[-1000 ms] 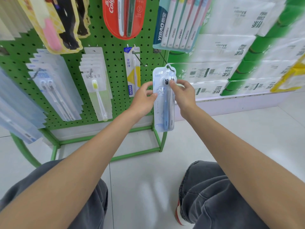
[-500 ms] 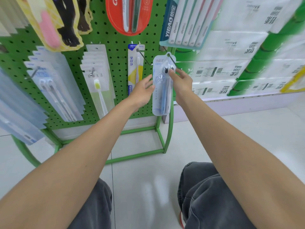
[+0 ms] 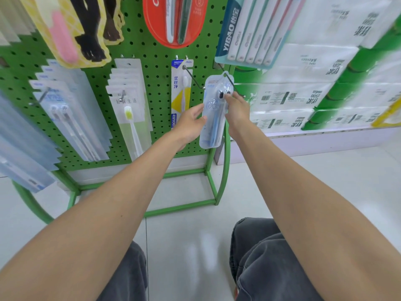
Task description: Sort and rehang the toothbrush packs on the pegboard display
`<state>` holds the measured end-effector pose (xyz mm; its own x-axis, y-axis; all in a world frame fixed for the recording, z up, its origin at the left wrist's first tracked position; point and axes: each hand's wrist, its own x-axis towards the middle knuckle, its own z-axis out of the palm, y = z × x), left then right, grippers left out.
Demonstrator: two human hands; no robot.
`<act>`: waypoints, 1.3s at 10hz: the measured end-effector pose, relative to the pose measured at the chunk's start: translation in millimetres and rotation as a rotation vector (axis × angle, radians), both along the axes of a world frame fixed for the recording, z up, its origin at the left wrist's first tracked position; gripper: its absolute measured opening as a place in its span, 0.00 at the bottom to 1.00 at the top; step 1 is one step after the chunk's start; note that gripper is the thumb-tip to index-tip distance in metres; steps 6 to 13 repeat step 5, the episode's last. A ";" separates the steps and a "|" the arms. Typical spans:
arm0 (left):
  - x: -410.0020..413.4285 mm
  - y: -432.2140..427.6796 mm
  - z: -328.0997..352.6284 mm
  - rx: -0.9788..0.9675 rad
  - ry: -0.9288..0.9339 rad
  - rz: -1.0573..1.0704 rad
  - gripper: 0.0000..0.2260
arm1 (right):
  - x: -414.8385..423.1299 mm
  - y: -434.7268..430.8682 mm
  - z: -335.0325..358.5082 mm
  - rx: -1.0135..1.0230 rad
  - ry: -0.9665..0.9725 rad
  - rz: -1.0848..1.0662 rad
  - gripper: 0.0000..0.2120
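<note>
I pinch the blue toothbrush pack (image 3: 213, 114) between both hands, left hand (image 3: 191, 124) on its edge, right hand (image 3: 237, 109) near the top. Its long axis hangs vertical, hole on the peg (image 3: 233, 84) running toward 10 o'clock into the pegboard (image 3: 156, 88).

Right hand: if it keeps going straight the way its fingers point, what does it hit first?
The right hand points up and forward; its fingers are already on the blue toothbrush pack by the brush heads. Straight on lies that pack, then probably the peg hook; depth unclear.
</note>
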<state>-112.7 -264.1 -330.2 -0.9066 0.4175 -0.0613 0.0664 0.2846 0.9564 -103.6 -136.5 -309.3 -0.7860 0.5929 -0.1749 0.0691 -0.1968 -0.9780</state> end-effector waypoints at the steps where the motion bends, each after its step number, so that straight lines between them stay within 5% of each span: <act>1: 0.3 0.6 0.0 0.001 0.000 -0.009 0.24 | 0.8 -2.5 0.5 -0.007 0.010 -0.003 0.23; 3: -1.4 -5.9 -0.4 -0.014 0.020 -0.022 0.24 | 11.0 -2.1 0.7 0.079 -0.017 0.020 0.28; 5: 7.2 -14.8 -1.7 -0.068 0.038 0.048 0.13 | 25.2 -1.4 -9.8 0.221 -0.156 0.083 0.15; 13: 7.2 -14.8 -1.7 -0.068 0.038 0.048 0.13 | 25.2 -1.4 -9.8 0.221 -0.156 0.083 0.15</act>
